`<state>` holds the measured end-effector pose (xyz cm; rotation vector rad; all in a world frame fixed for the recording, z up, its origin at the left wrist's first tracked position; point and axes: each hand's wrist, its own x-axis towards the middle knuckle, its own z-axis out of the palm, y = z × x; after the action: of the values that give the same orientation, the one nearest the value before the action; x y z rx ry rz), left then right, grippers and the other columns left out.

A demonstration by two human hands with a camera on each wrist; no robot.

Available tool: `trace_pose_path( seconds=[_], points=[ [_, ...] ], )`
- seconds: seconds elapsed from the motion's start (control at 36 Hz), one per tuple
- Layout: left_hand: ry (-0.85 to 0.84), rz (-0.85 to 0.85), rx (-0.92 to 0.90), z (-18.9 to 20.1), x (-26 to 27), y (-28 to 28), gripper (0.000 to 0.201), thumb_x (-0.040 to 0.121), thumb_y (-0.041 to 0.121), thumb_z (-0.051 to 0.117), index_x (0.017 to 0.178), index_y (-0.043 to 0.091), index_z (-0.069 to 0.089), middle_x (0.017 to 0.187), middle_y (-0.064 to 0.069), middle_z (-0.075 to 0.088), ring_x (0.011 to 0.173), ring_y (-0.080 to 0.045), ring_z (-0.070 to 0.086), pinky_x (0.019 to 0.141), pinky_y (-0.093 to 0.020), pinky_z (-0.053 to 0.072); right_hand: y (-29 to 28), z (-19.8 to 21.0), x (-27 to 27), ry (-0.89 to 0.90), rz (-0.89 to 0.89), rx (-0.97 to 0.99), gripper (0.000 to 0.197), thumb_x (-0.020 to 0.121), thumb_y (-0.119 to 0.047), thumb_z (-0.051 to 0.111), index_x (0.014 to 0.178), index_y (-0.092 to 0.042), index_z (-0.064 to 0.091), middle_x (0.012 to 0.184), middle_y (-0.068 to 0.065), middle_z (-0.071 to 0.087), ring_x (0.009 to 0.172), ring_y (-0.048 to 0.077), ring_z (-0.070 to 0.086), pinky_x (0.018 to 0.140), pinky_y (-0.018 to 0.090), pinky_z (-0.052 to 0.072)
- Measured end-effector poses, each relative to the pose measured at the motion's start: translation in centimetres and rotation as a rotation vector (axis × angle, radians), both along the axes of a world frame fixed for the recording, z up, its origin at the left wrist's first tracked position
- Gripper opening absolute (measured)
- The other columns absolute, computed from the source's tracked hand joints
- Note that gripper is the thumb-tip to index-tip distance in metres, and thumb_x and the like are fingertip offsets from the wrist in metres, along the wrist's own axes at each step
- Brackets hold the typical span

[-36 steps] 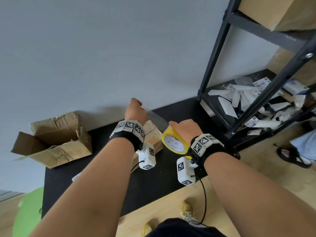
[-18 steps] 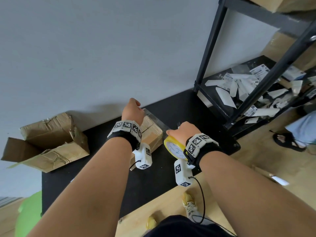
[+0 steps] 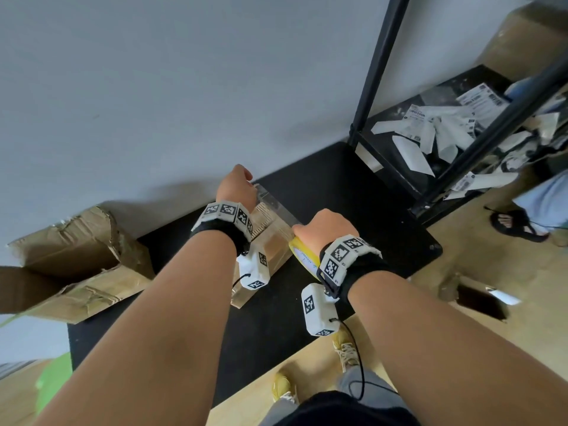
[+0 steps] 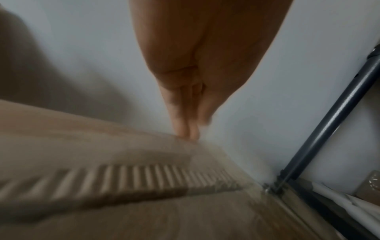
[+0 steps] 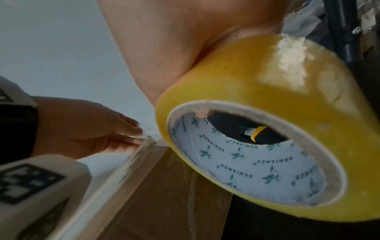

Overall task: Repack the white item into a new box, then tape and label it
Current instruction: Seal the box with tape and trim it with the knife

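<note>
In the head view, a small cardboard box (image 3: pixel 273 238) is seen at centre frame on the black counter (image 3: pixel 353 192), with a clear strip of tape stretched across its top. The white item is not visible and is judged to be sealed inside. The left hand (image 3: pixel 235 189) is laid on the far end of the box; the right hand (image 3: pixel 325 230) is wrapped over a yellow roll (image 3: pixel 302 256) at the near edge. A torn old box (image 3: pixel 76 269) lies at left. Taping is judged to be under way; cutting and labelling are left.

In the left wrist view, straight fingers (image 4: pixel 185 120) are pressed on blurred, ribbed corrugated card.

In the right wrist view, the glossy roll, gripped from above, is shown with a printed paper core, and shiny, wrinkled tape (image 5: pixel 131 164) runs along the box edge.
</note>
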<state>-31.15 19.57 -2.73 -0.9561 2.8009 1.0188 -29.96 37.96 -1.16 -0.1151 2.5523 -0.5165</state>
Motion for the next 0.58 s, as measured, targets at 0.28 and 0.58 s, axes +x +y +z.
trace_pose_path(
  seconds=[0.28, 0.58],
  points=[
    [-0.099, -0.054, -0.001, -1.4, -0.7, 0.0, 0.022, 0.091, 0.005, 0.052, 0.113, 0.011, 0.051, 0.101, -0.008, 0.062, 0.088, -0.024, 0.058, 0.076, -0.035, 0.047, -0.1, -0.5, -0.5, -0.008, -0.004, 0.022, 0.037, 0.085, -0.045, 0.054, 0.067, -0.013, 0.058, 0.064, 0.001, 0.059, 0.057, 0.017, 0.059, 0.053, 0.024, 0.041],
    [-0.239, -0.024, 0.086, -2.3, 0.3, 0.1, 0.03, 0.096, 0.028, 0.054, 0.112, 0.004, 0.064, 0.112, -0.014, 0.066, 0.105, -0.03, 0.061, 0.085, -0.032, 0.046, 0.3, -1.1, -0.4, -0.002, -0.026, 0.019, 0.041, 0.087, -0.052, 0.052, 0.07, -0.015, 0.054, 0.07, 0.001, 0.061, 0.063, 0.017, 0.061, 0.058, 0.027, 0.046]
  ],
)
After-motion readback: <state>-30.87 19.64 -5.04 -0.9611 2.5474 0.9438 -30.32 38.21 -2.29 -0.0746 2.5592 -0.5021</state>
